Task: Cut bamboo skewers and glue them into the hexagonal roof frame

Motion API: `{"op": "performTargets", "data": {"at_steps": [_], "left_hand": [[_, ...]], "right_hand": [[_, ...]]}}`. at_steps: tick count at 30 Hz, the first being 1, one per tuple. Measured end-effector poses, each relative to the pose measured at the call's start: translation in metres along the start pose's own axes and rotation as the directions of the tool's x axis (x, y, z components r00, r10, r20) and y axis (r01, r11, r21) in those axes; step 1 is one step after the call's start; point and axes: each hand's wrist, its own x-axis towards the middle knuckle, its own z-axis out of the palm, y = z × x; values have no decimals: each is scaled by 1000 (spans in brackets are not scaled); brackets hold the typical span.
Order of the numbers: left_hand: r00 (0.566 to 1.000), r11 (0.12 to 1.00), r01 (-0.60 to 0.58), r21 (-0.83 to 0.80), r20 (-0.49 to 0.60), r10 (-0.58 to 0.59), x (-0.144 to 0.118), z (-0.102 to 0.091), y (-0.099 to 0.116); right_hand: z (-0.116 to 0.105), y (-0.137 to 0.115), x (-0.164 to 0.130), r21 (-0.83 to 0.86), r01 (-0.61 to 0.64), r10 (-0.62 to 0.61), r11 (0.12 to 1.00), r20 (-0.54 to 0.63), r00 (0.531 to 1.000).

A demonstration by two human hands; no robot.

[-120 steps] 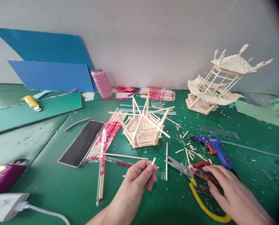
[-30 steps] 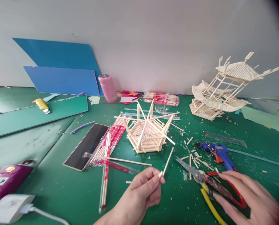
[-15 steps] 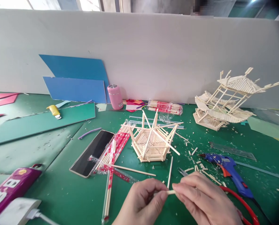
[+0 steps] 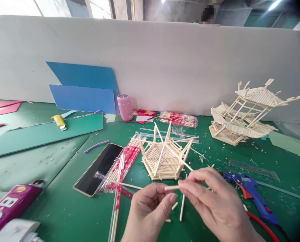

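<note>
At the near left corner of the green worktop [image 4: 51, 208] I see one purple power strip [image 4: 10, 206] with one white plug block [image 4: 16, 232] just in front of it. Farther back on the left lies one yellow utility knife [image 4: 59, 121], and two blue sheets [image 4: 84, 90] lean on the white wall at the far edge. One dark phone [image 4: 99, 169] lies face up left of centre, just beside wrapped packs of sticks [image 4: 123, 161]; I cannot count them exactly. One pink bottle [image 4: 125, 107] stands at the far edge.

In the middle sits one hexagonal stick basket [image 4: 165, 158]. Just in front of it, above the near edge, my left hand [image 4: 150, 211] pinches one short wooden stick [image 4: 172, 188] between thumb and forefinger, the other fingers curled in. My right hand [image 4: 215, 205] meets it from the other side, thumb and fingertips pressed onto the same stick's right end. A few loose cut stick pieces lie on the mat under my hands.

To the right lies one blue glue gun [image 4: 251, 193], with a red handle loop [image 4: 262, 226] just beside it near the edge. One stick pavilion model [image 4: 243, 114] stands tilted at the far right.
</note>
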Motion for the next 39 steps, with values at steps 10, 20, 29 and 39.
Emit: {"op": "performTargets", "data": {"at_steps": [10, 20, 29, 39], "left_hand": [[962, 944, -238, 228, -77, 261, 13, -19, -17], [618, 381, -652, 656, 169, 768, 28, -33, 7], [589, 57, -627, 777, 425, 687, 45, -21, 31], [684, 23, -580, 814, 472, 556, 48, -17, 38]], "right_hand": [[22, 20, 22, -94, -104, 103, 990, -13, 995], [24, 20, 24, -53, -127, 129, 990, 24, 991], [23, 20, 27, -11, -145, 146, 989, 37, 989], [23, 24, 21, 100, -230, 225, 968, 53, 973]]}}
